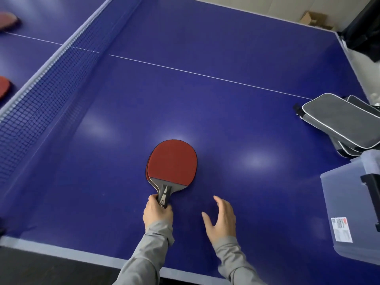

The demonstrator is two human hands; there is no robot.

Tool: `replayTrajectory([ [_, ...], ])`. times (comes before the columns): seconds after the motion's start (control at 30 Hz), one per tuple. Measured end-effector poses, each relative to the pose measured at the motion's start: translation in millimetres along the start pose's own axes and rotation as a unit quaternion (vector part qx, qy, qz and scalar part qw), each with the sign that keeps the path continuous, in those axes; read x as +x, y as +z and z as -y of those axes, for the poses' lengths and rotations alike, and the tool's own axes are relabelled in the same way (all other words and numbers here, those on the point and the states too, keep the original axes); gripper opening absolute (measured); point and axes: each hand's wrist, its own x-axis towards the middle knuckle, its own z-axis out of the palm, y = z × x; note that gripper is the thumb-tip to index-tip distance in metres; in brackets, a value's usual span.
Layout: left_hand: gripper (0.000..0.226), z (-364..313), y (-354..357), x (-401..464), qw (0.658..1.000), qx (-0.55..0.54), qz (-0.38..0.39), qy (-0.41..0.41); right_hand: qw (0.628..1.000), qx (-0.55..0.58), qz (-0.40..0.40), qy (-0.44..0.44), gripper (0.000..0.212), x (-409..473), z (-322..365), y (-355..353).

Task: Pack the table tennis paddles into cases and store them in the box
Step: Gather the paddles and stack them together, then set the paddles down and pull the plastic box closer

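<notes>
Stacked paddles (172, 161) mid-table (205, 112); cases (341, 124) right, box (349, 212) nearer; net (51, 83) left.

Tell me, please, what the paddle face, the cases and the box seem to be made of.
The paddle face looks like matte red rubber: flat and without shine, on what seems a thin wooden blade. The cases look like grey woven fabric with pale piping on the edges, probably nylon or similar. The box seems frosted translucent plastic, since the blue table shows faintly through its wall.

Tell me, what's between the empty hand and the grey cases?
Nothing. The head view shows only bare blue table between the right hand and the grey cases.
</notes>
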Motion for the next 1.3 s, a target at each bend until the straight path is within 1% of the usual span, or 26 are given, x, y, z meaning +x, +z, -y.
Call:
replayTrajectory([
  [0.1,0.026,11,-14,10,1.0,-0.008,-0.018,0.01,0.999,-0.029,0.014,-0.023,0.055,6,-7,-4],
  [0.27,0.025,43,-62,37,0.997,-0.024,-0.068,-0.009,0.997,-0.073,0.032,-0.005,0.058,10,-9,-3],
  [0.47,0.025,84,-148,90,0.992,-0.01,-0.119,-0.037,0.994,-0.106,0.027,-0.008,0.058,7,24,22],
  [0.57,0.026,102,-186,116,0.99,0.0,-0.131,-0.046,0.988,-0.146,0.04,-0.012,0.062,3,39,37],
  [0.7,0.027,121,-220,141,0.989,0.012,-0.133,-0.063,0.98,-0.188,0.067,0.02,0.065,-2,51,48],
  [1.0,0.025,130,-241,161,0.994,0.025,-0.103,-0.003,0.966,-0.242,0.084,0.041,0.064,-3,54,51],
  [1.23,0.025,135,-225,156,0.991,-0.02,-0.129,0.008,0.962,-0.253,0.093,0.049,0.063,0,52,47],
  [1.3,0.026,138,-217,151,0.993,-0.013,-0.112,0.015,0.96,-0.253,0.09,0.078,0.064,-17,48,47],
])
